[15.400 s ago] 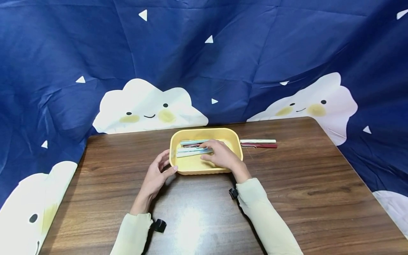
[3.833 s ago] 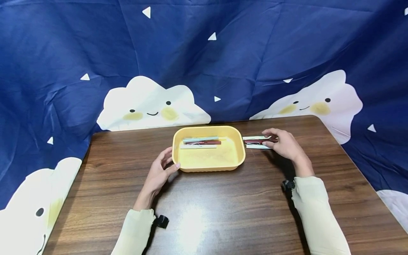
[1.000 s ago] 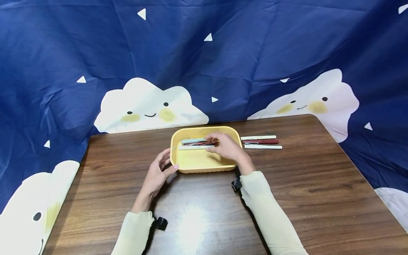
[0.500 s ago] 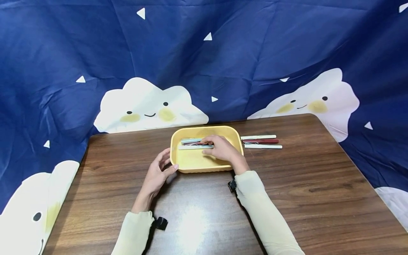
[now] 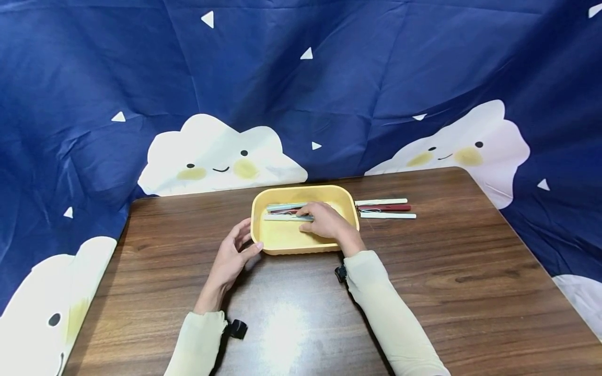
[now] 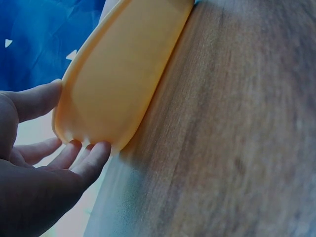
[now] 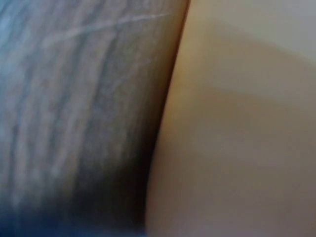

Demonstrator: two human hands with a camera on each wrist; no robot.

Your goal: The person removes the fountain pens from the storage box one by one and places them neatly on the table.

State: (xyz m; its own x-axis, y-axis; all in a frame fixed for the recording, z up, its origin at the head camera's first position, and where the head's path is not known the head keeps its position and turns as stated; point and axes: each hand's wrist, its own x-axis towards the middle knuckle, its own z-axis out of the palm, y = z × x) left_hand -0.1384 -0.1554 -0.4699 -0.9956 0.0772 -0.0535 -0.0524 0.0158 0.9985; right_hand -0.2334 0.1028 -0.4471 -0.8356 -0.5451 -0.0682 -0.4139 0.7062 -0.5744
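A yellow box [image 5: 301,250] stands on the table with several pens lying in it. My left hand [image 5: 231,261] grips the box's left end; in the left wrist view, its thumb rests on the rim and its fingertips press the wall [image 6: 116,74]. My right hand [image 5: 325,222] reaches inside, fingers bent over the right end of a white pen [image 5: 281,217]. Whether they pinch it is unclear. Behind that pen lie a dark red pen [image 5: 282,211] and a light blue pen [image 5: 283,207], partly hidden by the hand. The right wrist view is blurred, showing just the box wall [image 7: 237,123].
Right of the box, a white pen [image 5: 383,201], a dark red pen [image 5: 392,208] and another white pen [image 5: 390,215] lie side by side on the wooden table [image 5: 447,282]. A blue curtain [image 5: 338,94] with clouds hangs behind the table's back edge.
The right hand placed a white pen with those beside the box, then came back inside. Over the last second it has shifted slightly left and nearer over the white pen. The left hand stays put.
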